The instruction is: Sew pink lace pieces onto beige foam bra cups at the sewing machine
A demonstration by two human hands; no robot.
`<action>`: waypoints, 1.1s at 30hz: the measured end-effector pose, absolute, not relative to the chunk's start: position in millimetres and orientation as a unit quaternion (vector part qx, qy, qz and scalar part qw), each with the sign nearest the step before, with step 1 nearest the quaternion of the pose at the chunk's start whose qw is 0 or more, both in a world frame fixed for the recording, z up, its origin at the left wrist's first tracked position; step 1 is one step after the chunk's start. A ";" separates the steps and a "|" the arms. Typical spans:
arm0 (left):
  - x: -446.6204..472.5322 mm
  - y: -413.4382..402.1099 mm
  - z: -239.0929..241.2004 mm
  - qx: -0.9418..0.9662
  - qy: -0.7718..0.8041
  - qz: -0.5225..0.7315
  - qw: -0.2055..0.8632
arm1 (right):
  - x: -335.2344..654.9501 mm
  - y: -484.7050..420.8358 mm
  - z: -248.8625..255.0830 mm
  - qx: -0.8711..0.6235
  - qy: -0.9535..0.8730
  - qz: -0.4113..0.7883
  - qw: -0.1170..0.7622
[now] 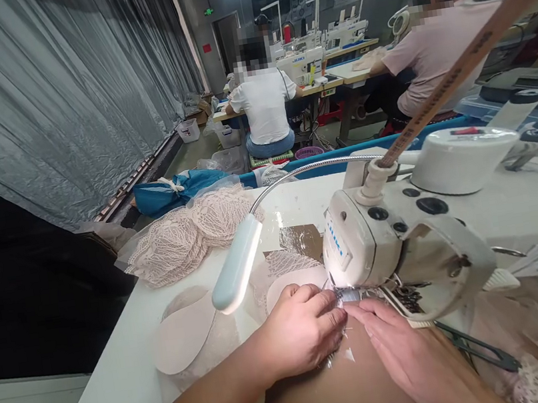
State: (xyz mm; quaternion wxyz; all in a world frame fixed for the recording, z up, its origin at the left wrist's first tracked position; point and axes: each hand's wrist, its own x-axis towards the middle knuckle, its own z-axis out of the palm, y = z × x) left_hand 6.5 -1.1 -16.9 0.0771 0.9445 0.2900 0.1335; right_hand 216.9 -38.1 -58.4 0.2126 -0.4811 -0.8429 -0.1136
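Note:
At the needle area of a white JUKI sewing machine (355, 236), both hands work close together. My left hand (307, 323) lies over a pale pink lace cup piece (295, 278), its fingers bent and pressed on the fabric beside the presser foot. From the right comes my right hand (401, 343), fingers fairly straight and held together, the tips at the fabric edge near my left fingertips. The hands and machine head hide most of the stitching spot. Small clear scraps and thread lie on the brown board (337, 386) below.
A lit gooseneck lamp (238, 263) hangs left of the machine head. Stacked lace cups (169, 246) and a loose beige cup piece (185, 335) lie on the white table. Black tweezers (482, 345) rest at right. Co-workers sit at machines beyond.

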 end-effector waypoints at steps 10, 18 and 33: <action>2.1 0.1 -14.6 0.941 0.294 0.136 0.095 | 218.9 -40.1 -56.1 -0.477 -0.848 -0.107 0.204; -11.8 3.7 -11.1 0.946 0.248 0.148 0.146 | 216.8 -42.6 -39.2 -0.409 -0.874 0.015 0.261; -4.1 5.1 -16.3 0.966 0.223 0.118 0.048 | 205.0 -47.0 -40.9 -0.420 -0.875 0.043 0.238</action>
